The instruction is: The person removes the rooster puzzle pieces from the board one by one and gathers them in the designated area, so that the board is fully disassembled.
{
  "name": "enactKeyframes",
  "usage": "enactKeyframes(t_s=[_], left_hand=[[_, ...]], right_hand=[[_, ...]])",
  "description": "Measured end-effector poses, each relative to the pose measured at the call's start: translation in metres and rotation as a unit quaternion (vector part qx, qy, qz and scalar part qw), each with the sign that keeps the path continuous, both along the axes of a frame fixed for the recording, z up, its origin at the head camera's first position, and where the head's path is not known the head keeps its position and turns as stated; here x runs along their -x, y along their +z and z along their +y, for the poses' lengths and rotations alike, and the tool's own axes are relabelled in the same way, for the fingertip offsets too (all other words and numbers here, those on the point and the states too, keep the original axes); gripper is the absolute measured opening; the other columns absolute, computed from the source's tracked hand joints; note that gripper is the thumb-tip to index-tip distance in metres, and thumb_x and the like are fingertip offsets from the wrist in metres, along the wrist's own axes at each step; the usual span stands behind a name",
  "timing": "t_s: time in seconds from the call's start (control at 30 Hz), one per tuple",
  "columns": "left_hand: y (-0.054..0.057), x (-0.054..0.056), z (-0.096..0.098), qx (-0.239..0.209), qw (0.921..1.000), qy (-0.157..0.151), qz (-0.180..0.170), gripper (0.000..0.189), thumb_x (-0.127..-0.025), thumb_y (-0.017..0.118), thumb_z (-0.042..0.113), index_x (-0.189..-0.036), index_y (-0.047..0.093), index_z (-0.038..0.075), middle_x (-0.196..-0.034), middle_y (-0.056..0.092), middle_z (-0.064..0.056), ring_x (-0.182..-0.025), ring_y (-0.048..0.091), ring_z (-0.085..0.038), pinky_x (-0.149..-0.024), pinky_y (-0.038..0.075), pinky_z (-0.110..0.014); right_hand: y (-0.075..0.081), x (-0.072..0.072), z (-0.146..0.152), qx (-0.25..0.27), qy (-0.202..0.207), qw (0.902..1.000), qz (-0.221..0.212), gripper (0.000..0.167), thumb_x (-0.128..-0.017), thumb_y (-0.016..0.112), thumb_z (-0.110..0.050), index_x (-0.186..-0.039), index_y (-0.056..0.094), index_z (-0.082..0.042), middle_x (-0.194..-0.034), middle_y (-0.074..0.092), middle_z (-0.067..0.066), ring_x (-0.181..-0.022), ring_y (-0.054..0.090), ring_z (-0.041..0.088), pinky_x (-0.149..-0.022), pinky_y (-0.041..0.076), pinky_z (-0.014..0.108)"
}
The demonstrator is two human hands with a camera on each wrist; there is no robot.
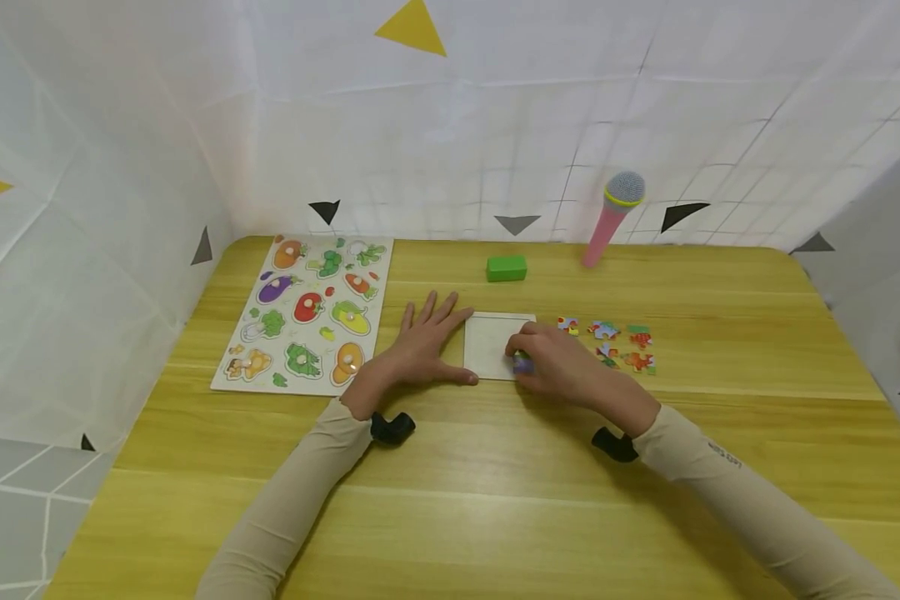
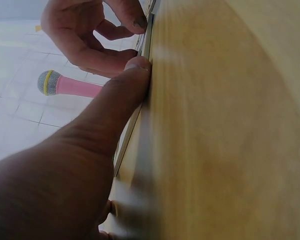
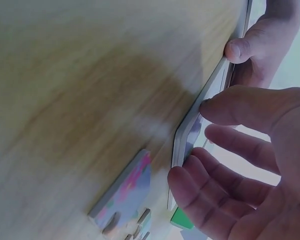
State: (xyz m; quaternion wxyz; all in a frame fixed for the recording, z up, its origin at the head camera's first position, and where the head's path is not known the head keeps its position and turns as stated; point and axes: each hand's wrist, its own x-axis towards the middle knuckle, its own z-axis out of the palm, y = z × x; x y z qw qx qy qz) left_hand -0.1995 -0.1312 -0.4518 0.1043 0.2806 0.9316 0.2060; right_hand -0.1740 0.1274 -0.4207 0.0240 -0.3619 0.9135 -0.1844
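A thin white puzzle board lies flat on the wooden table between the two hands. At its left side rests the left hand, fingers spread and straight, the thumb touching the lower left corner. The right hand is over the board's right end, its thumb and curled fingers pinching a purplish jigsaw piece at the lower right corner. Much of that piece is hidden by the fingers. Several loose jigsaw pieces lie just right of the board; one loose piece shows close up in the right wrist view.
A vegetable peg puzzle lies at the left of the table. Behind the board sits a green block. A pink toy microphone stands tilted at the back right, near the white curtain.
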Motion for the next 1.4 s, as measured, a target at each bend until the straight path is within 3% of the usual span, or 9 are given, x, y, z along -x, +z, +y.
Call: enactKeyframes(t_s=[0.5,0.8,1.07,1.4], left_hand=[[0.001,0.0005,0.0012,0.002,1.0,-0.002,-0.004,0.107,-0.078,0.074,0.068,-0.161,0.024,0.021,-0.167,0.003,-0.01,-0.151,-0.009,-0.037,-0.116,-0.008,-0.059],[0.0016,-0.0003,0.0007,0.002,1.0,-0.002,-0.005,0.107,-0.078,0.074,0.068,-0.161,0.024,0.021,-0.167,0.003,-0.011,-0.151,-0.009,-0.037,-0.116,-0.009,-0.059],[0.0003,0.0008,0.0002,0.003,1.0,0.0,-0.004,0.107,-0.078,0.073,0.069,-0.161,0.024,0.022,-0.168,0.003,-0.01,-0.151,-0.01,-0.035,-0.116,-0.01,-0.058],[-0.0004,0.0008,-0.0002,0.0,1.0,-0.001,-0.005,0.107,-0.078,0.074,0.068,-0.161,0.024,0.022,-0.168,0.002,-0.009,-0.151,-0.011,-0.035,-0.116,-0.01,-0.058]], right_hand=[[0.0,-0.0007,-0.001,0.001,-0.014,0.9998,0.014,0.025,-0.076,0.083,-0.009,-0.099,0.072,-0.003,-0.092,0.057,0.007,-0.073,0.052,0.019,-0.068,0.048,0.035],[0.0031,-0.0033,-0.0029,-0.028,-0.01,0.9993,0.022,0.028,-0.077,0.084,-0.012,-0.101,0.071,-0.003,-0.093,0.057,0.004,-0.078,0.056,0.018,-0.07,0.051,0.035],[0.0041,-0.0065,-0.0037,-0.025,-0.018,0.9984,0.048,0.027,-0.077,0.084,-0.014,-0.101,0.074,-0.006,-0.095,0.059,0.006,-0.08,0.056,0.019,-0.064,0.052,0.035],[0.0052,-0.0061,-0.0033,-0.031,-0.011,0.9985,0.044,0.028,-0.077,0.086,-0.016,-0.099,0.072,-0.007,-0.09,0.057,0.003,-0.074,0.054,0.017,-0.061,0.05,0.033]])
